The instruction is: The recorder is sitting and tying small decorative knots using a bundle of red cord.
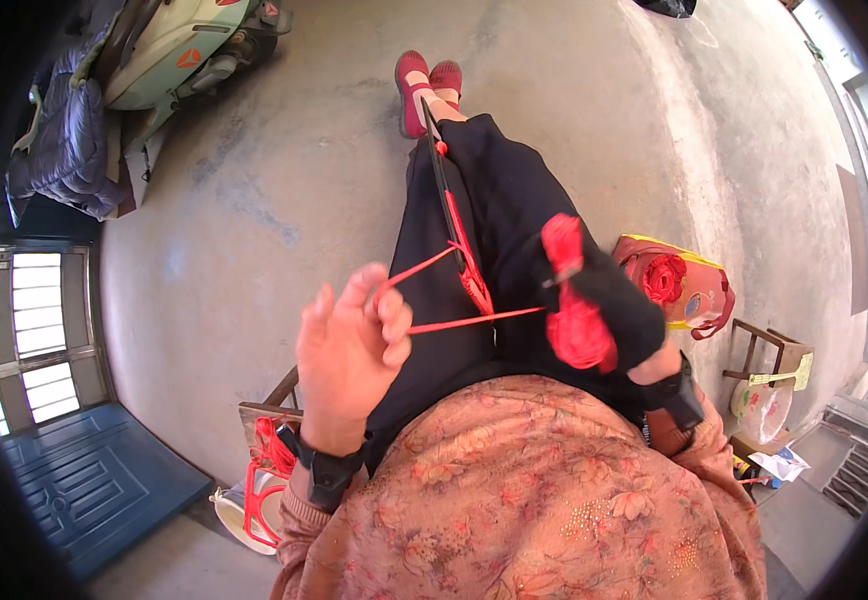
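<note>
My bare left hand (pixel 354 335) is raised over my lap, its fingers curled with red cord (pixel 474 321) running round them. One strand goes up to a slim black frame (pixel 440 170), and another stretches across to my right hand. My right hand (pixel 626 310), in a black glove and slightly blurred, grips a hank of red cord (pixel 579 335) whose ends stick out above and below the fist. The black frame lies lengthwise along my dark trousers, its nearer part wrapped with red cord (pixel 469 275).
Right of my legs stands a red and yellow bag (pixel 689 300) with a red cord bundle (pixel 663 279) on it. A wooden stool (pixel 769 350) is beyond it. At my left sits a white bucket (pixel 239 515) with red cord (pixel 272 445) nearby. A scooter (pixel 179 55) stands far left.
</note>
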The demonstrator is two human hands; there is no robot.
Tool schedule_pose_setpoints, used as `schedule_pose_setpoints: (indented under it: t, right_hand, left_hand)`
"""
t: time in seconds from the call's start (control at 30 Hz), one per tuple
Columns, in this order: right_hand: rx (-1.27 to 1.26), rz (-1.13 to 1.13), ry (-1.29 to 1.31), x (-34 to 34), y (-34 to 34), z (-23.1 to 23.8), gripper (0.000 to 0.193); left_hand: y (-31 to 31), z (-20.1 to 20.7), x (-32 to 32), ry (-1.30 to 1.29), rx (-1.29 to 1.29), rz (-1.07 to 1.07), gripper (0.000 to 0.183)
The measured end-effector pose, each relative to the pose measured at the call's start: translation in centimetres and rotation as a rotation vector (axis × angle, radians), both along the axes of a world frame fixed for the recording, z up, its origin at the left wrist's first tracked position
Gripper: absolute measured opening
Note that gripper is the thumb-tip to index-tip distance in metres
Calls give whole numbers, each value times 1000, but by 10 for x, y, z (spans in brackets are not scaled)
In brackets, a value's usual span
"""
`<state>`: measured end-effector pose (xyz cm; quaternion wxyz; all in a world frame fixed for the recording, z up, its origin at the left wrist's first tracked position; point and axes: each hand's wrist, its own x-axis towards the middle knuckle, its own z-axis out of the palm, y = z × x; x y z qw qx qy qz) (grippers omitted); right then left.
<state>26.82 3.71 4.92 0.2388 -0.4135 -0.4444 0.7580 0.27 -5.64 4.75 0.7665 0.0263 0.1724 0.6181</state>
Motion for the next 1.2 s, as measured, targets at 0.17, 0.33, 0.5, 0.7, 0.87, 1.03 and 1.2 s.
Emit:
schedule_pose_setpoints:
  t: [0.17,0.33,0.5,0.7,0.87,1.03,1.2]
  right_hand:
    - [529,86,-286,-49,-10,-39,44]
    - [486,240,-316,-61,-11,-52,40]
    - [276,274,-117,-27,9,-28,39]
    - [816,608,-972,24,41,-4,46]
    - [724,4,-697,4,41,-28,39]
    - [897,7,-550,-25,27,-44,31]
    - [758,207,-417,-47,21,-44,29]
  left_hand:
    - [-51,-15,-11,403,-291,27,36]
    - [-80,-18,-11,695,-242,-211,18]
    - [-78,-16,-22,587,-257,-276,22]
    - [-20,-11,-13,156,244,-54,23]
    - [27,-18,14,817,96,-2,43]
    - [34,-48,33,967,-47,-249,40]
    - [35,-63,35,795,-106,-141,33]
